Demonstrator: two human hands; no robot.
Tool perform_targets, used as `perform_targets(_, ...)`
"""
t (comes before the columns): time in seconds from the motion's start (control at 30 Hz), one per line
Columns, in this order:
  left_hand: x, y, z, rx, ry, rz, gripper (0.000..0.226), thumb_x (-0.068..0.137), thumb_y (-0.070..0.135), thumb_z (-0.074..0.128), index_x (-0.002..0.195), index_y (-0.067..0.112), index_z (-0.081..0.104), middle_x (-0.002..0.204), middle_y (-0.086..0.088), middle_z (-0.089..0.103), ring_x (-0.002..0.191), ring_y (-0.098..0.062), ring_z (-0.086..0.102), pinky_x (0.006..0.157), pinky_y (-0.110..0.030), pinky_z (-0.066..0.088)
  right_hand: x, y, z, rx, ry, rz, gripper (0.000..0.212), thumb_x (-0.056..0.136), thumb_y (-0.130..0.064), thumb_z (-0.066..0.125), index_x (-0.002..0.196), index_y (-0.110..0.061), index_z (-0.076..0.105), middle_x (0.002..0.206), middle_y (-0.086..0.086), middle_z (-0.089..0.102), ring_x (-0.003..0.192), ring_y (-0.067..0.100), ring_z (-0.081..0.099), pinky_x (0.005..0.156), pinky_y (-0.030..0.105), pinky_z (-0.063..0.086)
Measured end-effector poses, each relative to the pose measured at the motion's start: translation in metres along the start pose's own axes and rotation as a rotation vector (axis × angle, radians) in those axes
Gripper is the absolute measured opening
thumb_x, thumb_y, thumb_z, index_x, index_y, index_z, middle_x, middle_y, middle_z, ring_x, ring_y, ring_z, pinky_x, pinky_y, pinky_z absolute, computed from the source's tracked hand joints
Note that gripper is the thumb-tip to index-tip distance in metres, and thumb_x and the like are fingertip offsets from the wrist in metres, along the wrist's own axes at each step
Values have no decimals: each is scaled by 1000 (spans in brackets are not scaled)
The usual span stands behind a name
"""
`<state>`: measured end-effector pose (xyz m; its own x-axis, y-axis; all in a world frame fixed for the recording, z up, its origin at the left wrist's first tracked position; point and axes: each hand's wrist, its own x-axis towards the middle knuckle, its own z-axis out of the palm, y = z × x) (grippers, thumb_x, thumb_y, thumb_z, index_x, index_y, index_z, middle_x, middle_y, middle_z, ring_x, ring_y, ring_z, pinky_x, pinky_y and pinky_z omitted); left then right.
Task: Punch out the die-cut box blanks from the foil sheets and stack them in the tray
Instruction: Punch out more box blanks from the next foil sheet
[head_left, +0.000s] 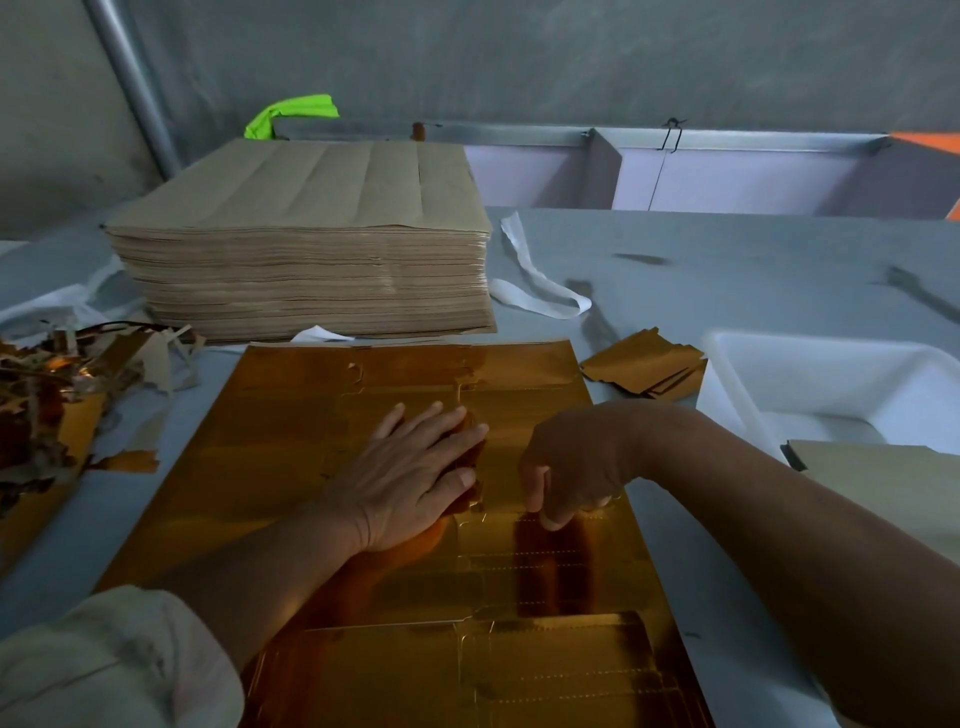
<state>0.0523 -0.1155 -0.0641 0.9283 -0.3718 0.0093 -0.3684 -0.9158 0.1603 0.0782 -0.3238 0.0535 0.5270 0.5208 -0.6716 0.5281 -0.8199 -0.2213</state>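
Observation:
A gold foil sheet with die-cut box outlines lies flat on the grey table in front of me. My left hand presses flat on its middle, fingers straight. My right hand is beside it, fingers curled down, fingertips and thumb pushing on a die-cut line of the sheet. A white tray stands at the right. A tan blank lies back side up over the tray's near edge. A few punched gold blanks lie on the table just left of the tray.
A tall stack of sheets, brown back side up, stands behind the foil sheet. Foil and paper scraps pile at the left. A white strip lies right of the stack. Metal-framed bins line the back.

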Motion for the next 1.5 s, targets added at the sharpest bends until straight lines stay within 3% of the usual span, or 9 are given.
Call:
perform_targets(0.17,0,1,-1,19,-9,0,65,92,68,-1,153,48,6,166,11,3,151,-10,-4,117,-35,-16,0,-1,-1,-54,31,-32,34,92,-28,67,124,-17,62,123,5,63,107,21,63,95,36,52)
perform_targets(0.23,0,2,-2,22,-9,0,65,92,68,-1,153,49,7,166,11,3,151,-10,-4,117,-35,-16,0,-1,-2,-62,55,-43,32,91,-30,68,119,-15,64,120,6,65,109,23,62,99,42,50)
perform_targets(0.37,-1,2,-5,2,-12,11,66,90,68,-4,152,50,6,165,12,4,150,-7,-4,117,-34,-15,5,1,-2,23,45,-72,24,90,-30,70,107,-13,65,110,7,66,102,24,64,87,35,53)
perform_targets(0.47,-3,6,-9,-25,-19,-6,66,91,67,1,154,46,4,166,12,5,150,-6,-5,117,-32,-16,10,5,0,122,4,-86,14,92,-24,68,84,-24,56,86,-4,56,78,13,58,65,23,47)
perform_targets(0.63,-22,15,-26,-32,118,110,94,84,85,6,158,27,7,166,6,8,151,-6,0,120,-35,-9,16,12,3,190,-38,-64,19,95,-22,64,82,-28,53,81,-7,50,67,8,50,57,20,42)
perform_targets(0.83,-55,39,-7,-15,-55,171,107,73,98,24,153,42,-20,158,19,-32,143,1,-31,116,-35,-21,20,15,5,205,-55,-44,14,95,-23,64,84,-24,56,79,-6,55,66,7,53,55,19,44)
perform_targets(1.1,-52,40,-2,77,-171,119,117,68,101,18,154,33,-22,155,18,-38,138,0,-40,115,-37,-24,18,11,5,138,-63,-36,14,96,-28,60,82,-28,56,86,-6,57,88,18,57,83,33,46)
perform_targets(1.27,-53,42,-7,80,-188,121,118,66,103,16,152,34,-25,153,21,-40,136,2,-41,106,-26,-34,15,12,4,164,-87,-22,10,97,-27,59,88,-24,59,87,-4,57,82,14,54,79,32,42)
perform_targets(1.5,-53,44,-10,86,-219,120,115,68,101,15,152,34,-25,153,21,-41,136,2,-41,116,-36,-23,12,22,-3,243,-103,-30,11,96,-14,59,87,-10,53,68,0,47,60,11,42,61,25,36)
